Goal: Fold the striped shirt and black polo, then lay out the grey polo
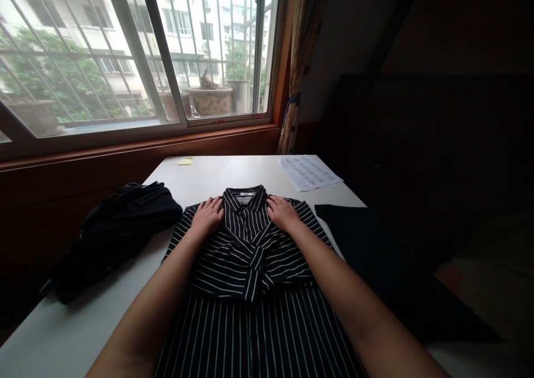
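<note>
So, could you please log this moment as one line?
left hand, right hand: resting on striped shirt | sleeves: crossed over front | papers: on table

Both bare arms reach up from the bottom edge. Left hand point(207, 215) left of center, right hand point(283, 212) right of center; both palms down, fingers slightly spread, pointing inward and up, wrists apart.
</note>
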The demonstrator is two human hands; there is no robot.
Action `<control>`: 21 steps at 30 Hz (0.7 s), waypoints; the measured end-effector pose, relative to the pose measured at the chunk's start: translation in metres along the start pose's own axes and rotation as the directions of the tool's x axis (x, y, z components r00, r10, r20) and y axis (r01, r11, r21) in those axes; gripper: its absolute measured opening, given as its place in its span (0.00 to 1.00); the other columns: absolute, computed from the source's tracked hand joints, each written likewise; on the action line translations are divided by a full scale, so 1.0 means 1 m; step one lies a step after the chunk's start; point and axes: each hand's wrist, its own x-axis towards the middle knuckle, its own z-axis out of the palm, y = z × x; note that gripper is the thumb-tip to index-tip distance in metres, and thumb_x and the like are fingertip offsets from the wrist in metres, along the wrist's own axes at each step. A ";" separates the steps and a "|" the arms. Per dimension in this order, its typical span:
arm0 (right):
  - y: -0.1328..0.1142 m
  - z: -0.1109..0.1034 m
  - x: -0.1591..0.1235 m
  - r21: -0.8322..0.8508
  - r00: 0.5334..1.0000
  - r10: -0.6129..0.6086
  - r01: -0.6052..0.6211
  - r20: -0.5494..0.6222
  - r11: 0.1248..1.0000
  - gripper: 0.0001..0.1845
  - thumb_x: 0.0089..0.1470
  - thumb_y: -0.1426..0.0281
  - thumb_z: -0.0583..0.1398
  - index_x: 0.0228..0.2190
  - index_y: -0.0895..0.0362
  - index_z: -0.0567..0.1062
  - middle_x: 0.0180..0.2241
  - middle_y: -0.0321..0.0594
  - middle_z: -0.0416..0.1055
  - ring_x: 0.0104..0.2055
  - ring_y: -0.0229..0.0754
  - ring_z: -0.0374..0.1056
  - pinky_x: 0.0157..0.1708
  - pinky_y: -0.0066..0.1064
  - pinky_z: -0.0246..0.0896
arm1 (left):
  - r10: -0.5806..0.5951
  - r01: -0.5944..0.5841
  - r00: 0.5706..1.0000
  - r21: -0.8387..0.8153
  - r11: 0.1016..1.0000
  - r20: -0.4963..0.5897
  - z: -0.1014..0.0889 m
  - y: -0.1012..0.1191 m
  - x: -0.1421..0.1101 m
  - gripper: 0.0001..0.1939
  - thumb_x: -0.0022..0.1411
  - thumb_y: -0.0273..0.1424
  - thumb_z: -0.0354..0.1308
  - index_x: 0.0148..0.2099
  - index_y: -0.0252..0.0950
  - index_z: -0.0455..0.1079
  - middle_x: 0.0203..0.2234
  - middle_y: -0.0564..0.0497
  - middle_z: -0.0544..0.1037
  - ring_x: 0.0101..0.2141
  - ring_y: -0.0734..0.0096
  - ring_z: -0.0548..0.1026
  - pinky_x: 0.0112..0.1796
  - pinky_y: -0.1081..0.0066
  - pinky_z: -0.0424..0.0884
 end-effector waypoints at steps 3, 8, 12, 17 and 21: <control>0.000 0.003 0.002 0.001 1.000 0.004 -0.004 -0.004 1.000 0.29 0.67 0.62 0.48 0.65 0.56 0.64 0.68 0.42 0.56 0.69 0.45 0.48 0.68 0.39 0.37 | -0.016 0.016 1.000 0.004 1.000 0.002 -0.002 0.001 0.000 0.28 0.72 0.42 0.43 0.70 0.44 0.57 0.70 0.48 0.58 0.69 0.51 0.52 0.65 0.47 0.51; 0.004 0.006 0.002 0.004 1.000 0.013 -0.013 0.000 1.000 0.30 0.67 0.58 0.47 0.66 0.53 0.62 0.69 0.41 0.54 0.69 0.47 0.46 0.68 0.42 0.34 | -0.027 0.027 0.999 0.011 1.000 -0.048 -0.006 0.013 0.007 0.28 0.73 0.43 0.41 0.69 0.39 0.59 0.68 0.44 0.62 0.70 0.51 0.51 0.65 0.49 0.52; 0.005 0.008 0.003 0.004 1.000 0.020 -0.020 -0.002 1.000 0.31 0.66 0.55 0.47 0.66 0.50 0.62 0.69 0.40 0.54 0.69 0.50 0.46 0.68 0.44 0.34 | -0.021 0.022 0.998 0.011 1.000 -0.053 -0.001 0.020 0.010 0.28 0.73 0.42 0.42 0.69 0.38 0.59 0.69 0.43 0.60 0.70 0.55 0.50 0.66 0.53 0.50; 0.007 0.007 0.006 -0.003 0.996 0.042 -0.042 0.078 0.999 0.35 0.66 0.51 0.45 0.68 0.51 0.57 0.71 0.40 0.49 0.71 0.49 0.41 0.69 0.45 0.30 | -0.060 0.060 0.998 0.015 0.998 0.004 0.007 0.017 0.009 0.30 0.73 0.46 0.39 0.71 0.42 0.54 0.71 0.47 0.53 0.70 0.54 0.48 0.66 0.48 0.46; 0.009 0.005 0.008 -0.014 0.982 0.064 -0.062 0.180 0.998 0.40 0.66 0.47 0.40 0.70 0.54 0.50 0.73 0.37 0.40 0.74 0.49 0.34 0.70 0.47 0.27 | -0.087 0.086 0.995 0.028 0.996 0.048 0.006 0.016 0.011 0.33 0.72 0.49 0.37 0.73 0.41 0.50 0.72 0.49 0.49 0.71 0.54 0.45 0.66 0.45 0.44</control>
